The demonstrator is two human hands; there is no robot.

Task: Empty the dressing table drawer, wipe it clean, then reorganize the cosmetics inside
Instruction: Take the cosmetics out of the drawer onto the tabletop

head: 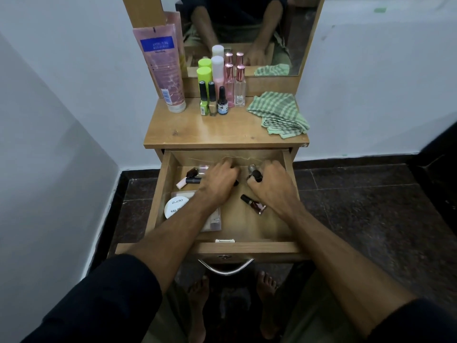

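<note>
Wooden drawer [165, 184] stands pulled out so I can empty it: my right hand [269, 184] grips dark bottles [256, 175], my left hand [217, 181] curls over another item, brown bottle [254, 205] just beneath.

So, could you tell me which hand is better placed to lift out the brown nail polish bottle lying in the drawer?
The right hand. The brown bottle lies just beside its wrist, though it already grips a dark item. The left hand is across the drawer, over other cosmetics.
</note>
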